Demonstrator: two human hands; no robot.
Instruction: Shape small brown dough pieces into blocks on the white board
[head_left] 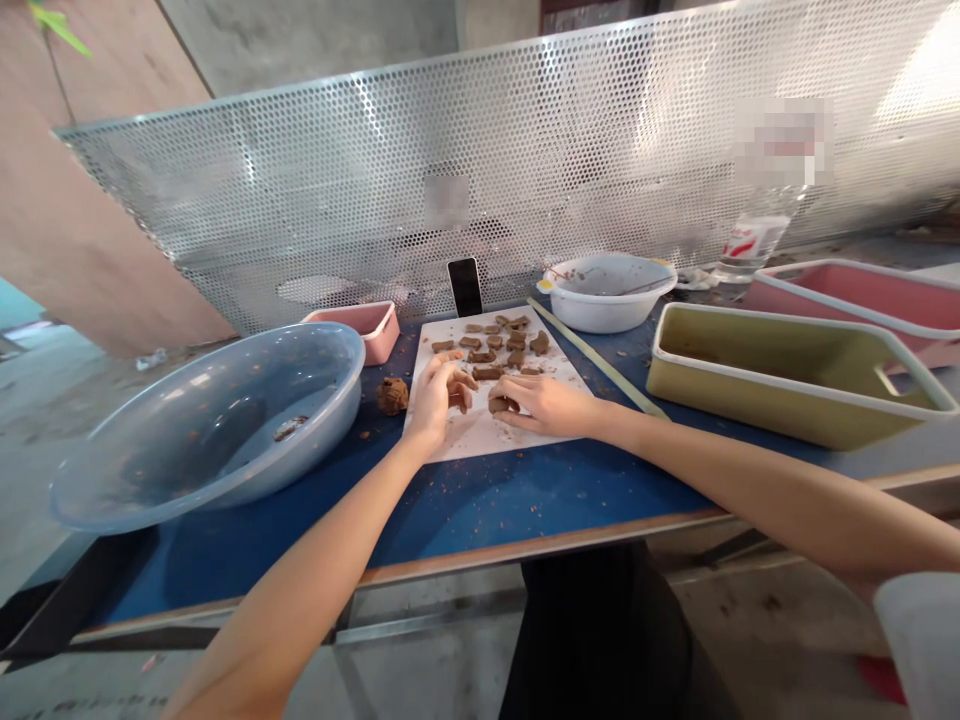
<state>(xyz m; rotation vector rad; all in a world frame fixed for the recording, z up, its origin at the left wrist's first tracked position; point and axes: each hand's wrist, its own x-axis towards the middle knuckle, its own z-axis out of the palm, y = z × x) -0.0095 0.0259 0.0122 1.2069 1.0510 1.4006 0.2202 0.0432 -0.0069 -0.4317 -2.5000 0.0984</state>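
Several small brown shaped pieces (516,341) lie in rough rows on a white board (480,448) on the blue table. My right hand (536,402) has its fingers closed round a small brown lump (498,403) low on the board. Just left of it, my left hand (441,398) is held over the board with curled fingers spread apart and nothing visible between them. A rough brown clump (392,396) rests on the table beside the board's left edge.
A large blue basin (225,430) stands left, a small pink box (381,335) behind it. A phone (466,287) leans behind the board. Rightward are a green strip (600,360), white basin (609,312), bottle (754,240), olive tray (750,395) and pink tray (934,345).
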